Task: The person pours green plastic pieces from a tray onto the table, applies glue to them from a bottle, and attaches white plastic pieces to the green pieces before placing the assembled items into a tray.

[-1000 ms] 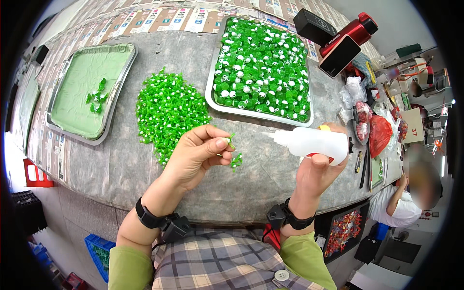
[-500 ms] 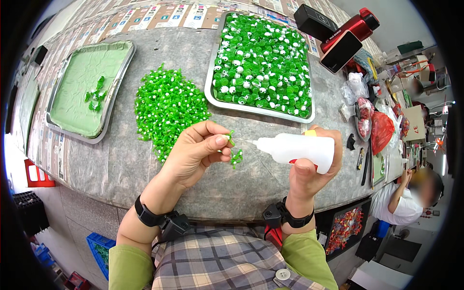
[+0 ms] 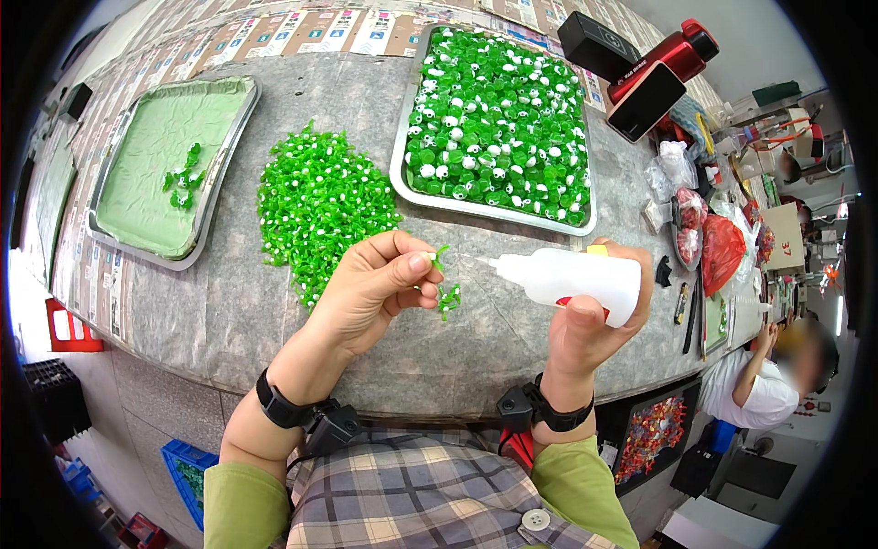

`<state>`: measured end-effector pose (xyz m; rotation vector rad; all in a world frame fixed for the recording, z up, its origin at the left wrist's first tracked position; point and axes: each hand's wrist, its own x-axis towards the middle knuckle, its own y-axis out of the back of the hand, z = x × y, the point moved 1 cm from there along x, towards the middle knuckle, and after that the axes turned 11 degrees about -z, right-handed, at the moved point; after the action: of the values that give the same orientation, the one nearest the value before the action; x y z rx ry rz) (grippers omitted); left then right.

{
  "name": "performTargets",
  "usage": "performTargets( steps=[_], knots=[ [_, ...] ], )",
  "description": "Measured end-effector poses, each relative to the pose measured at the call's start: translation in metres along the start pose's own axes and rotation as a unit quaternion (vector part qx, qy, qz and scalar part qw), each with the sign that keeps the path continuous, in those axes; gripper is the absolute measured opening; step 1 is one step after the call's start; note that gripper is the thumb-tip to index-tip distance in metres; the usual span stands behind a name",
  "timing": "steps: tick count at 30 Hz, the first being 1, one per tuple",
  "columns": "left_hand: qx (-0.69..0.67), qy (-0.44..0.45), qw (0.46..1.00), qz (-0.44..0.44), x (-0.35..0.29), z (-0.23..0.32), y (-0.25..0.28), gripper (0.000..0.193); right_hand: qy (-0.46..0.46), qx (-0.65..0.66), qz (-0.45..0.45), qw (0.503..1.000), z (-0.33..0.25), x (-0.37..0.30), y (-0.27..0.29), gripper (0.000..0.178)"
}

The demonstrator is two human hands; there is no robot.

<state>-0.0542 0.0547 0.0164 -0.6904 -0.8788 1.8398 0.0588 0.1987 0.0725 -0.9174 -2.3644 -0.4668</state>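
Between the thumb and fingers of my left hand (image 3: 380, 279) is a small green plastic piece (image 3: 440, 259). Just below the fingertips, another small green piece (image 3: 449, 300) shows; whether it is held or lies on the table I cannot tell. My right hand (image 3: 599, 320) is wrapped round a white squeeze bottle (image 3: 581, 282), tipped on its side with its thin nozzle pointing left. The nozzle tip is a short gap away from the held piece. A heap of green pieces with white spots (image 3: 320, 206) lies beyond my left hand.
A metal tray (image 3: 494, 216) full of green and white beads stands at the back. On the left, a green-lined tray (image 3: 137, 206) holds several green pieces. A red bottle (image 3: 672, 57), a phone (image 3: 646, 99) and a black box (image 3: 596, 44) sit back right. A person (image 3: 759, 375) sits at right.
My right hand has drawn the bottle slightly to the right, widening the gap between nozzle and green piece. My left hand keeps nearly the same place.
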Motion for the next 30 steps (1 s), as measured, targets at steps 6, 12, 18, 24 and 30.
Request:
performTargets(
  steps=[6,12,18,24,30],
  knots=[
    [-0.003,0.004,1.000,0.001,0.000,-0.001,0.000,0.010,0.012,-0.025,0.001,1.000,0.003,0.001,0.000,0.047],
    [0.008,0.003,1.000,0.005,0.000,0.001,-0.001,0.011,-0.056,-0.042,0.046,0.996,-0.007,-0.001,-0.003,0.060],
    [0.072,-0.056,0.995,0.043,0.000,0.001,-0.004,0.014,-0.058,-0.053,0.000,0.997,-0.004,-0.001,-0.001,0.060],
    [0.075,-0.066,0.994,0.045,0.000,0.001,-0.004,0.015,0.007,-0.009,0.001,1.000,0.003,0.000,-0.001,0.044],
    [0.073,-0.065,0.994,0.041,0.000,0.002,-0.004,0.014,-0.016,-0.003,-0.038,0.999,0.007,-0.002,0.001,0.046]
  ],
)
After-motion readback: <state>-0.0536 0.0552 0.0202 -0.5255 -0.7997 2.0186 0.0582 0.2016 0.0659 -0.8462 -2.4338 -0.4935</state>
